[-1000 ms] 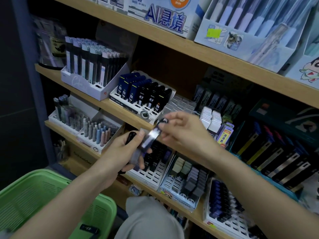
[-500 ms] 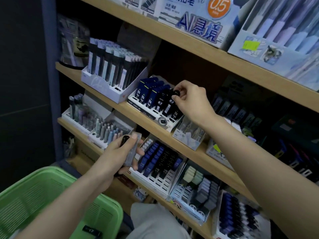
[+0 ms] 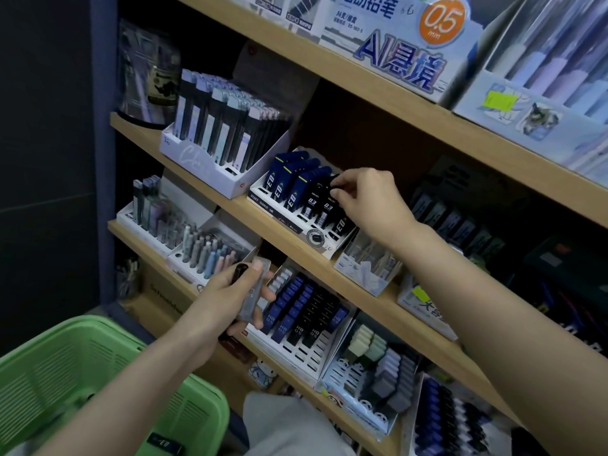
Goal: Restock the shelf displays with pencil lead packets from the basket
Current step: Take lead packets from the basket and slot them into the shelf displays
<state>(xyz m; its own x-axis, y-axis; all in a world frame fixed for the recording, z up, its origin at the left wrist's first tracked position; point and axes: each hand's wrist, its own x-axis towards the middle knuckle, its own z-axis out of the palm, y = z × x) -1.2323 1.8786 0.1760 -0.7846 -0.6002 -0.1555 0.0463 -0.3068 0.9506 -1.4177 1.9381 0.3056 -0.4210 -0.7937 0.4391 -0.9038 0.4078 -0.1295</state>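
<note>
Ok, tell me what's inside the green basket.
One dark packet lies low in the basket, near its right wall. The left forearm crosses over the middle and the frame cuts off the near part, so anything there is hidden.

two hands (image 3: 227,291) (image 3: 368,202), one green basket (image 3: 49,373)
</note>
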